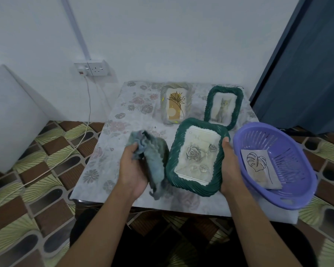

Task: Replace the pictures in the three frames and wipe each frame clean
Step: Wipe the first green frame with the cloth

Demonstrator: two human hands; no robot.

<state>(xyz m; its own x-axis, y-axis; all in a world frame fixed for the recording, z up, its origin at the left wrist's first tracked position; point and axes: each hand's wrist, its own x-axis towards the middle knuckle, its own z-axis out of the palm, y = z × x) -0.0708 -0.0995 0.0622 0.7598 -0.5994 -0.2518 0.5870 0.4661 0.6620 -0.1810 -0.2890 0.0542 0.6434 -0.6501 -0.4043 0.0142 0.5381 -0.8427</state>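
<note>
The counter (112, 143) has a pale grey covering printed with faded pink flowers. Of two ribbed dark green frames, the nearest frame (201, 189) shows grey roses on cream, the far frame (208, 106) a pale cat. The cream frame (163, 105) shows gold with a black line flower. The cloth (156, 162) is blue-grey, the basket (297, 151) lilac, the floor (46, 151) brown with green fans.

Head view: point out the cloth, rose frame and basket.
cloth (155, 162), head view, on the hanging fold.
rose frame (173, 157), head view, on its green left border.
basket (289, 151), head view, on its slotted inner wall.
</note>
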